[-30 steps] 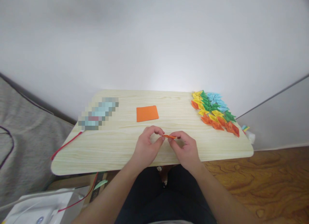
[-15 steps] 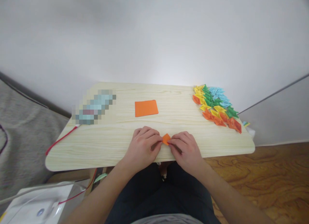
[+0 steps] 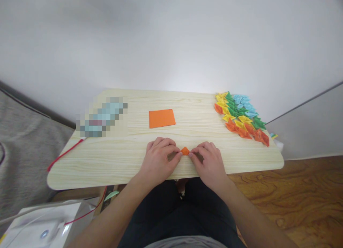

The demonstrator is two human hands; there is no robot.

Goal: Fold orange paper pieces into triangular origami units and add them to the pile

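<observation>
Right hand (image 3: 210, 163) has shifted outward on the orange paper (image 3: 185, 151). With left hand (image 3: 160, 159), I pinch opposite corners, apparently mid-fold.

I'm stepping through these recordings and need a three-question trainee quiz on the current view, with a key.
1. True or false: the left hand and the right hand both pinch the small orange piece.
2. Multiple choice: which colour is absent among the folded paper pieces? A yellow, B purple, C green.
3. Fill in: in this view, the flat orange rectangle lies on the table, to the ___ of the folded paper pieces.

Key: 1 true; 2 B; 3 left.
</observation>
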